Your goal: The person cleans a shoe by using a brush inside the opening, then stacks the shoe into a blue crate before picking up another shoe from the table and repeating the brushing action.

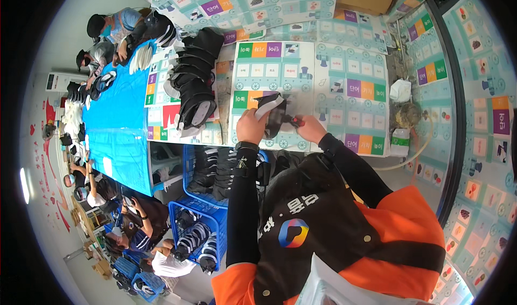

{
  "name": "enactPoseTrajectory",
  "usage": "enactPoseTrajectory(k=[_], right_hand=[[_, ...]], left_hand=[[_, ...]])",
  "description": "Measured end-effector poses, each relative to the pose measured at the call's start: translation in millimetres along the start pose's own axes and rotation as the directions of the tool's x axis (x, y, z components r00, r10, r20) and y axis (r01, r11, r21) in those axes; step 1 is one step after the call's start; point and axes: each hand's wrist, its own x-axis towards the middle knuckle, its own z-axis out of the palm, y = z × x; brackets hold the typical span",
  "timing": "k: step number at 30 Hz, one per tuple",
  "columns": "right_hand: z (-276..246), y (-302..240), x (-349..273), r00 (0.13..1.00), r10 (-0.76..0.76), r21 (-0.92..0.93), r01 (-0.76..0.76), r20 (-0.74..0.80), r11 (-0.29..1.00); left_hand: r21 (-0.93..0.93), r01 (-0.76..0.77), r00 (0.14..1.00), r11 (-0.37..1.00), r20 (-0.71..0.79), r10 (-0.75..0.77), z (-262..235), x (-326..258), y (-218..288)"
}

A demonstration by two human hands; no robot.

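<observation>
Black fabric pieces with white lining stand finished, as I judge it, in a long stack (191, 87) at the left of the patterned table mat (350, 84), while more wait in the blue plastic crates (207, 197) below, so much seems left. My left hand (252, 126) has its fingers clamped on the black-and-white fabric piece (273, 113) I am working, which lies between both hands. My right hand (308, 128) pinches a small red-handled tool (296, 122), fingers closed, touching the piece's right edge.

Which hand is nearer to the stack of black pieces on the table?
Left. The left hand is just right of the stack of black pieces; the right hand is farther right, beyond the held black piece.
</observation>
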Motion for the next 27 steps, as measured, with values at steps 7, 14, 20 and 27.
enactPoseTrajectory(k=[7,14,20,27], right_hand=[[6.8,7.2,-8.9,0.999,0.004,0.068,-0.001,-0.048,0.998],[10.6,12.2,-17.2,0.998,-0.037,0.038,0.039,-0.055,0.999],[1.4,-7.7,-13.8,0.981,0.022,-0.049,-0.033,-0.194,0.998],[-11.5,-12.3,-11.9,0.974,-0.080,-0.113,0.056,-0.213,0.992]], left_hand=[[0.017,0.015,0.999,1.000,0.029,-0.016,-1.0,1.7,6.6],[0.015,0.014,0.999,1.000,0.034,-0.014,0.2,6.5,6.9],[0.046,0.033,0.998,0.998,0.050,-0.035,3.9,11.3,11.0],[0.092,0.052,0.991,0.994,0.120,-0.063,6.9,23.0,17.2]])
